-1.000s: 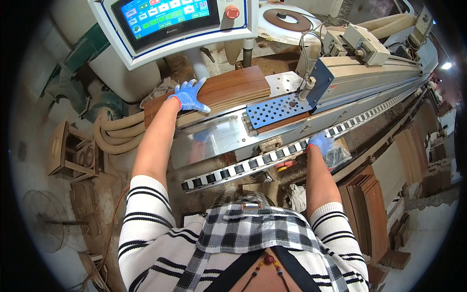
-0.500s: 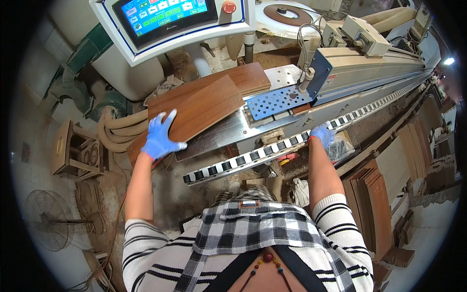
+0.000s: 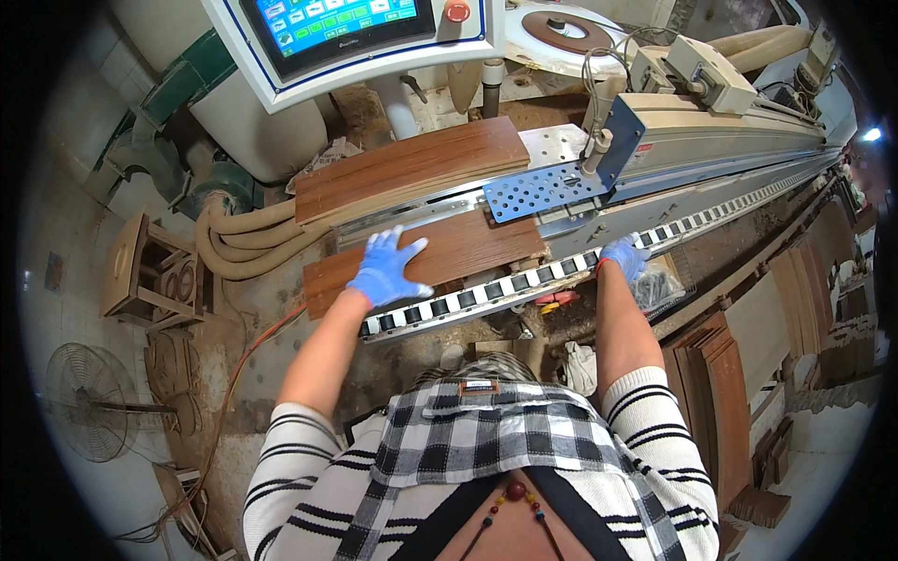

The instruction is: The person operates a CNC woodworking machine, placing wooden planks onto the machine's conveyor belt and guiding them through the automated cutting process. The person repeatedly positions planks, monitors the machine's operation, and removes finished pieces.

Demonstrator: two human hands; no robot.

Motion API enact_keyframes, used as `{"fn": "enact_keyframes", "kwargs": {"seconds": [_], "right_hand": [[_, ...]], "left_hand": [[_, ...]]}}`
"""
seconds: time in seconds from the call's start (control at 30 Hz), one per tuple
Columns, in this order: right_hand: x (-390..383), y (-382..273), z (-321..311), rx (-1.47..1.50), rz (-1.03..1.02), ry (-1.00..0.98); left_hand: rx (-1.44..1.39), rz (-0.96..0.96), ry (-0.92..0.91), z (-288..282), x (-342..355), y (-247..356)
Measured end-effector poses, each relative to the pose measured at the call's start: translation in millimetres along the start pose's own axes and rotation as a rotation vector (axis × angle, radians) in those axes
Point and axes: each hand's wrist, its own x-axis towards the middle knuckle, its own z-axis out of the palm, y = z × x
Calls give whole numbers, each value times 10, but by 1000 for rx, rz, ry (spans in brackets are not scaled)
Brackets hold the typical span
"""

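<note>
My left hand [image 3: 386, 269], in a blue glove, lies spread on a wood-grain board [image 3: 475, 241] along the machine's near side. My right hand [image 3: 625, 258], gloved alike, has its fingers curled on the long roller rail [image 3: 516, 288] that runs diagonally in front of me. Behind the first board, a short stack of similar boards [image 3: 412, 159] rests on the steel bed [image 3: 552, 142]. To the right of the stack is a blue perforated plate [image 3: 538, 194], attached to the machine's upright end plate.
A touchscreen panel [image 3: 341, 23] with a red button hangs above. Hoses [image 3: 248, 243], a wooden stool [image 3: 154, 266], a fan [image 3: 84, 402] and an orange cable [image 3: 257, 341] are at left. Stacked boards [image 3: 711, 393] stand at right; a coiled strip reel [image 3: 566, 33] sits behind.
A board has come off the stack toward me and now lies beside the roller rail. My left hand moved down with it, then rightward. My right hand stays on the rail.
</note>
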Motion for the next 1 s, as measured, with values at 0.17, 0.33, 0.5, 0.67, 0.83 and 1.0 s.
{"fn": "enact_keyframes", "kwargs": {"seconds": [0.17, 0.33, 0.5, 0.67, 0.83, 1.0], "right_hand": [[37, 37, 36, -5, -21, 20], [25, 26, 28, -10, -40, 17], [19, 23, -32, -43, -8, -47], [21, 21, -5, -50, -13, -54], [13, 15, 11, -51, -19, -29], [23, 0, -9, -54, -4, -42]], "left_hand": [[42, 3, 209, 228, 474, 258], [-11, -112, 376, 399, 555, 306], [89, -235, 500, 325, 88, 195], [45, -544, 445, 380, -547, -272], [-227, -604, 506, 618, -620, -535], [-302, -624, 536, 616, -574, -509]]}}
